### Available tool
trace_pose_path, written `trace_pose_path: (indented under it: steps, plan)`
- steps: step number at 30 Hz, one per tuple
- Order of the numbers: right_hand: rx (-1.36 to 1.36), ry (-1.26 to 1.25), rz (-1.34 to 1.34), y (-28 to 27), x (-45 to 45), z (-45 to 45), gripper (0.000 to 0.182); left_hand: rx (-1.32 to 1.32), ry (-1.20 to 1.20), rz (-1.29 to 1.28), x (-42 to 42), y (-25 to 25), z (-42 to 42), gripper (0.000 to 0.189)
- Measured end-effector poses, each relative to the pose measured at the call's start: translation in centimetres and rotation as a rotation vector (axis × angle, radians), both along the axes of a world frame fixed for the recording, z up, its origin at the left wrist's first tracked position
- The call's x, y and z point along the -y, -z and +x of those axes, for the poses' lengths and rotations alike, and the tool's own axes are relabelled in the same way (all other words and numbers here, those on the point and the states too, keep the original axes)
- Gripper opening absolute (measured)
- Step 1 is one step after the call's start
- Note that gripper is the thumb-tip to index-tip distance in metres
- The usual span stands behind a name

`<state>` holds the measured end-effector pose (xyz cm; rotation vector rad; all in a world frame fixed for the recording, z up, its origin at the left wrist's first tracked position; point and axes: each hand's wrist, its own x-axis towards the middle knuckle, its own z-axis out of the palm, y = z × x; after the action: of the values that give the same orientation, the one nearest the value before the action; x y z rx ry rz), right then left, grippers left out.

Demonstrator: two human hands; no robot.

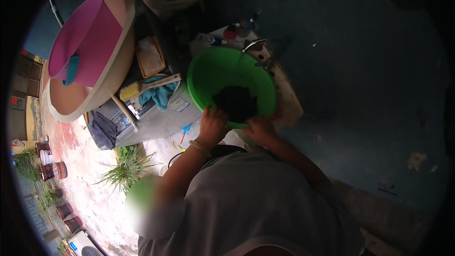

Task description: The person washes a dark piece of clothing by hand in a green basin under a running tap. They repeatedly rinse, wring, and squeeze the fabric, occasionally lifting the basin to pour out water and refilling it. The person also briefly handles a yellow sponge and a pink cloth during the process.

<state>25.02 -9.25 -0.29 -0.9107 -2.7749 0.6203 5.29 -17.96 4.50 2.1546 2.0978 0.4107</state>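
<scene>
A round green plastic basin (227, 65) rests on a white washbasin (289, 101) under a metal faucet (254, 43). Dark wet-looking cloth (237, 103) lies bunched in it near the side closest to me. My left hand (213, 122) grips the near rim, its fingers hooked over into the basin; a pale bangle (200, 148) circles that wrist. Further right on the same rim, my right hand (261, 130) has hold of the edge. Shadow blurs the details of the fingers and cloth.
On the washing machine (167, 117) at left lie a yellow-bristled brush (131, 90), a blue cloth (160, 92) and a dark cloth (103, 129). Nested pink and cream tubs (126, 42) lean beyond. A coiled hose (177, 3) and small bottles (230, 32) sit at the back.
</scene>
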Motion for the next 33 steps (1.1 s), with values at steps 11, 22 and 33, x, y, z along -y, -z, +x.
trace_pose_path:
  steps: [11,22,33]
  plan:
    - [-0.088,0.006,0.036,-0.08,0.25,0.11,0.032,0.007,0.035,0.047,-0.11,-0.04,-0.4,0.029]
    - [-0.117,0.01,0.079,-0.29,0.42,0.19,0.031,0.018,0.033,0.073,-0.07,-0.17,-0.3,0.029]
    - [-0.128,0.042,0.057,0.04,0.83,0.31,0.031,0.001,0.043,0.111,0.16,0.23,-0.35,0.028]
